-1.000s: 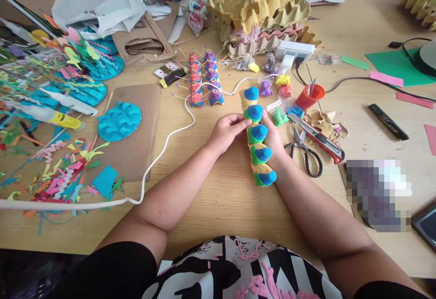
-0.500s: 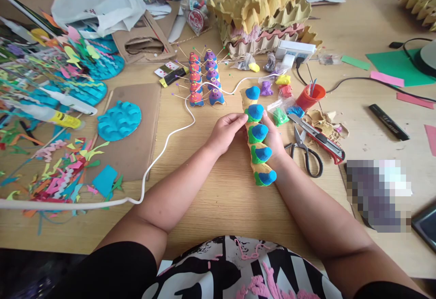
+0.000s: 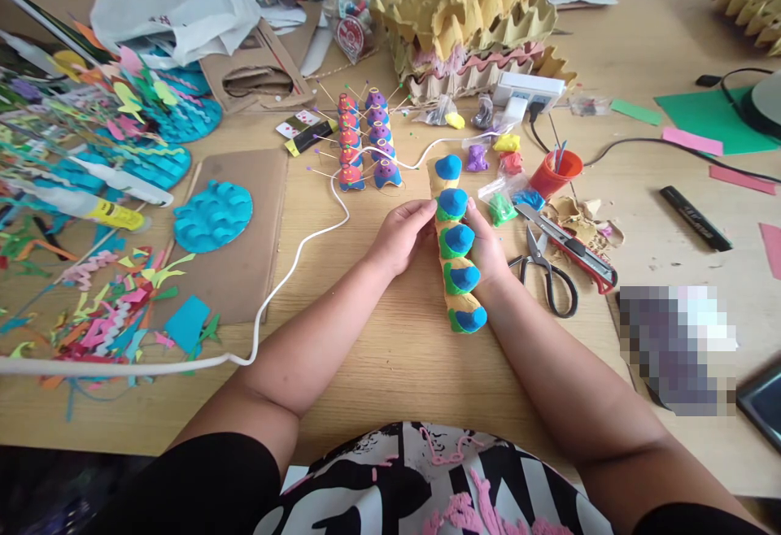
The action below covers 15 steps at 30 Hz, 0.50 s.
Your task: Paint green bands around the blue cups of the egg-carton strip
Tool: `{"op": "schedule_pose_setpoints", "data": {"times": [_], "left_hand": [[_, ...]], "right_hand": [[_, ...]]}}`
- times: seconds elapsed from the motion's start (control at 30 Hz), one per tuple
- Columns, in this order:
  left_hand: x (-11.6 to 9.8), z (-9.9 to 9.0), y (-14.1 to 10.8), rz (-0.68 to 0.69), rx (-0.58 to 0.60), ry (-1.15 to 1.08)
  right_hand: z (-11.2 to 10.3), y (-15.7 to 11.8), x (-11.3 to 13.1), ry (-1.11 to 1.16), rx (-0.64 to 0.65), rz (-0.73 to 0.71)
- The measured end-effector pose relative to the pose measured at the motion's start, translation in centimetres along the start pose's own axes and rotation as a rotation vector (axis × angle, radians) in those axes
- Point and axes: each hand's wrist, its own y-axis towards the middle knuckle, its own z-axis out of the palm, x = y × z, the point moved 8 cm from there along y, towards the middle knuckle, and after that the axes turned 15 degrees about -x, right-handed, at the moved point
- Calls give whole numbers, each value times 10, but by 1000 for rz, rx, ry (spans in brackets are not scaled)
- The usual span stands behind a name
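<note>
Between my two hands is an egg carton strip (image 3: 459, 240) with several bumps in a row, capped in blue clay. Green clay surrounds the lower bumps; the far one shows bare yellowish carton around its blue cap. My left hand (image 3: 403, 232) grips the strip's left edge near the second bump, thumb on top. On the right edge my right hand (image 3: 486, 244) holds it, with its fingers partly hidden beneath. Beyond my left hand stand two finished-looking strips, one red and blue (image 3: 350, 141), one purple and blue (image 3: 382, 138), with thin sticks poking out.
To the right lie scissors (image 3: 547, 271), a box cutter (image 3: 570, 248), a red cup (image 3: 556, 174) and clay bags. Stacked egg cartons (image 3: 469, 15) stand behind. A white cable (image 3: 293, 263) crosses the left side, near cardboard (image 3: 244, 275), a blue clay disc (image 3: 213, 216) and paper scraps.
The strip has shifted slightly left and tilted a little, so more green shows on its bumps. Both hands keep their hold on it.
</note>
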Motion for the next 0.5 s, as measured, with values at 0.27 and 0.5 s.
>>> {"op": "schedule_pose_setpoints", "data": {"times": [0.27,0.5], "left_hand": [[1,3,1,-40,67,-38],[2,1,2,-43,48,-34]], "right_hand": [[4,-3,-1,-17,50,5],[6,-6,-1,-74,84,26]]}}
